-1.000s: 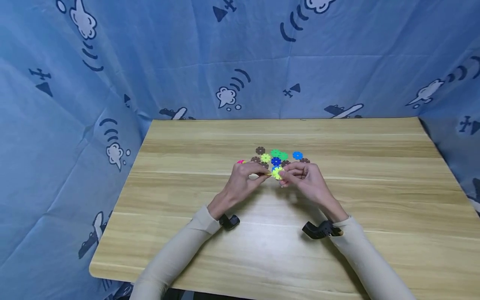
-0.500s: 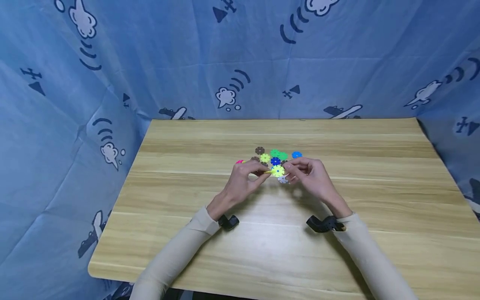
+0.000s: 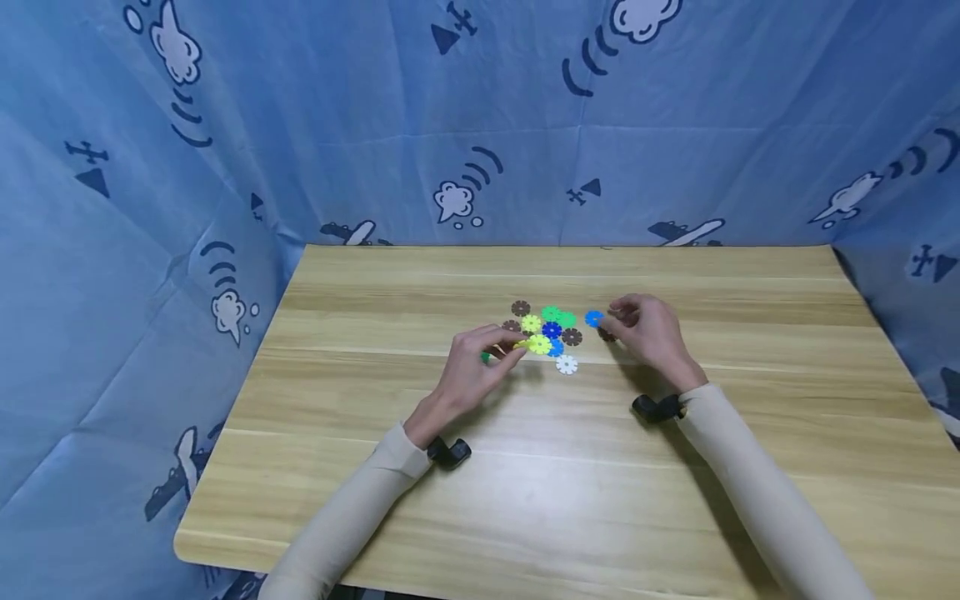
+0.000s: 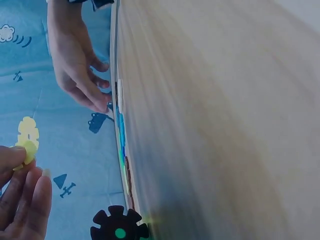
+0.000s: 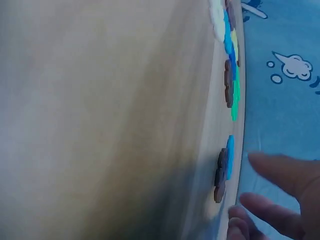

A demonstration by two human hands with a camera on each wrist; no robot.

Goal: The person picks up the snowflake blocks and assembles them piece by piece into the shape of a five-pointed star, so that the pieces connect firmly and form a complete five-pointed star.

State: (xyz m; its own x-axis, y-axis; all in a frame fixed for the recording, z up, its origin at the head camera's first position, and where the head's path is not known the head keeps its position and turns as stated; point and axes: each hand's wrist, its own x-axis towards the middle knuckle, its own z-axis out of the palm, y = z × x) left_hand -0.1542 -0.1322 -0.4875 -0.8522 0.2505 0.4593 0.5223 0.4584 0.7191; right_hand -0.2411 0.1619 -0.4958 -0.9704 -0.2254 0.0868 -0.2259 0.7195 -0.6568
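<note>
In the head view my left hand [image 3: 476, 367] pinches joined yellow notched discs [image 3: 539, 344] between thumb and fingers, raised off the table. The left wrist view shows the yellow discs [image 4: 28, 137] from the side, one set across another. My right hand [image 3: 648, 337] hovers over the right end of the loose pieces, close to a light blue disc [image 3: 593, 318] and a brown disc [image 3: 606, 334] partly under its fingers. In the right wrist view its thumb and fingers [image 5: 280, 172] are apart with nothing between them.
Several loose notched discs lie mid-table: green [image 3: 566, 319], dark blue [image 3: 551, 330], brown [image 3: 572, 337] and white [image 3: 567, 364]. A green piece [image 3: 485, 357] shows beside my left hand. The wooden table [image 3: 360, 500] meets a blue patterned curtain [image 3: 510, 83] at the back.
My right hand has let go of the yellow discs and moved right, toward the light blue disc. The left hand has shifted slightly left with them. The white disc now shows fully.
</note>
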